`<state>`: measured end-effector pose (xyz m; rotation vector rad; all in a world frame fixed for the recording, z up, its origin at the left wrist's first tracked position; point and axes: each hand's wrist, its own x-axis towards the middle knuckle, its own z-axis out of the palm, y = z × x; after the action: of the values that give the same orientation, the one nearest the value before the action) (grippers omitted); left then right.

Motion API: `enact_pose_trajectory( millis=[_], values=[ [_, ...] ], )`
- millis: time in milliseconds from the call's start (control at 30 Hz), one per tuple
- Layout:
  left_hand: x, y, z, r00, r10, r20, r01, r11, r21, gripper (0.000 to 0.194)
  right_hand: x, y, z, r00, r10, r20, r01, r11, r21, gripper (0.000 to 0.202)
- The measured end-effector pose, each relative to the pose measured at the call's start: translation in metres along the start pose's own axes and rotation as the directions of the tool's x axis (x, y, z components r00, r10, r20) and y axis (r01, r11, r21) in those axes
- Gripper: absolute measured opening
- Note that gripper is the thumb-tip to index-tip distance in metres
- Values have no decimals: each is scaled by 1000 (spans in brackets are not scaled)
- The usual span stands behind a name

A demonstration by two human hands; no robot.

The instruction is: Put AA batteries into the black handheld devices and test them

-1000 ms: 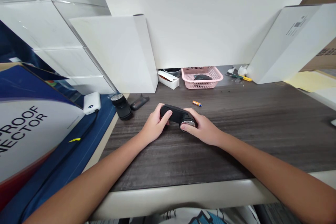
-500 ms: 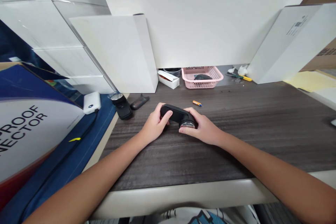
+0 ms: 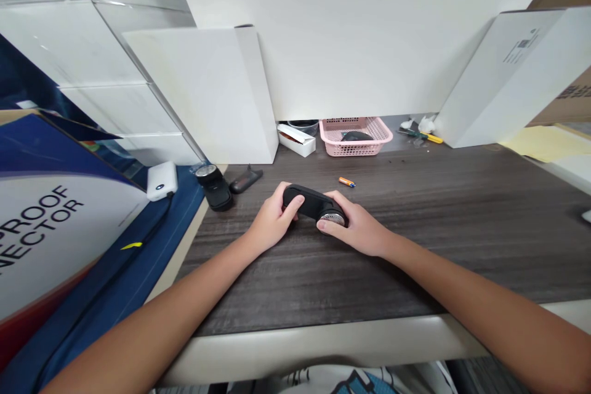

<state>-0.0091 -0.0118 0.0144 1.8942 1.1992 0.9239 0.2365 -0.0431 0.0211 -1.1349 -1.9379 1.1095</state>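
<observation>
A black handheld device [image 3: 308, 200] with a round, silver, speckled head [image 3: 332, 217] is held a little above the dark desk. My left hand [image 3: 276, 215] grips the end of its flat body, thumb across the top. Around the round head closes my right hand [image 3: 357, 223], its thumb along the near rim. The undersides and most fingertips are hidden. Beyond the device lies a small orange battery [image 3: 346, 182]. To the left stands a similar black device [image 3: 215, 188] with a round top, beside a slim black piece [image 3: 246, 179] with a small prong.
At the back are a pink basket [image 3: 355, 149] with a dark item inside, a small white box [image 3: 297, 140] and a yellow-handled tool [image 3: 431, 137]. White panels [image 3: 203, 92] stand behind. A white power bank [image 3: 162, 181] with a cable lies on blue cloth at left.
The device's round head has tilted slightly and shifted a little right and down, so its silver face shows more speckled. Both hands keep their grip.
</observation>
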Motion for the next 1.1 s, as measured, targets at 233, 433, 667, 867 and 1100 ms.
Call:
enact_pose_trajectory(
  millis=[233, 433, 667, 867, 1100],
  values=[
    [0, -1, 0, 1000, -6, -6, 6, 1000, -10, 37, 1, 2, 1, 1000, -16, 18, 15, 997, 73, 51],
    [0, -1, 0, 1000, 3, 7, -3, 1000, -6, 35, 2, 4, 0, 1000, -8, 14, 7, 997, 73, 44],
    [1, -3, 0, 1000, 1, 3, -1, 1000, -10, 36, 3, 4, -2, 1000, 14, 21, -15, 1000, 25, 42],
    [0, -2, 0, 1000, -9, 2, 9, 1000, -2, 38, 3, 4, -1, 1000, 0, 9, 0, 1000, 12, 47],
    [0, -1, 0, 1000, -7, -5, 7, 1000, 6, 38, 3, 3, -2, 1000, -7, 22, 7, 1000, 17, 49]
  ],
)
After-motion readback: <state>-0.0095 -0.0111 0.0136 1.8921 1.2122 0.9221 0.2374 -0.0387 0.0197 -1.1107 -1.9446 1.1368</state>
